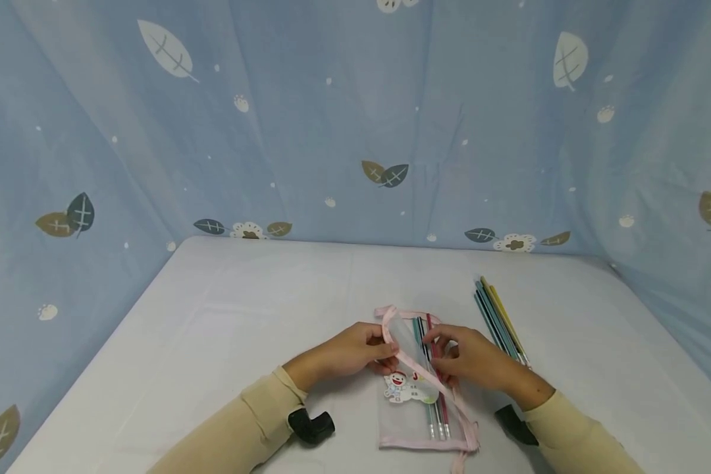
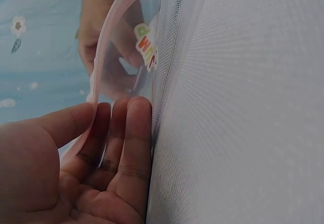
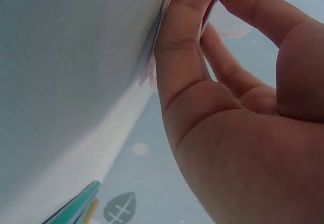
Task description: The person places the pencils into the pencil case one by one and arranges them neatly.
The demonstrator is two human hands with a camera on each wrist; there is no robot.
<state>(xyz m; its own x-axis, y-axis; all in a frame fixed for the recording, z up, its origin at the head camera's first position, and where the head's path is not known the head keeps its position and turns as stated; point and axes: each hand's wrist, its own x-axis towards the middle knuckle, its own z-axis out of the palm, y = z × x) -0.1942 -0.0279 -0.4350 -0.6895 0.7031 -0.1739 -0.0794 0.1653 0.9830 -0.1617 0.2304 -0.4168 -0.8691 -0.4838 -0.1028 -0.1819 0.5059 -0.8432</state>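
Observation:
A see-through mesh pencil pouch (image 1: 391, 421) with pink edging and a cartoon sticker (image 1: 398, 387) lies on the white table. My left hand (image 1: 358, 349) pinches its pink zip edge (image 2: 104, 47) between thumb and fingers, lifting the opening. Several pencils, blue, dark and red, lie lengthwise in the pouch, eraser ends toward me. At the pouch's right side, my right hand (image 1: 474, 355) pinches the red pencil (image 3: 208, 12) among them; its fingers partly hide the pencils. In the left wrist view, the right hand (image 2: 109, 32) shows beyond the zip edge.
A bundle of blue and yellow pencils (image 1: 500, 322) lies on the table just beyond my right hand. The white tabletop (image 1: 243, 316) ends at a blue leaf-patterned curtain (image 1: 308, 131) behind and at the sides.

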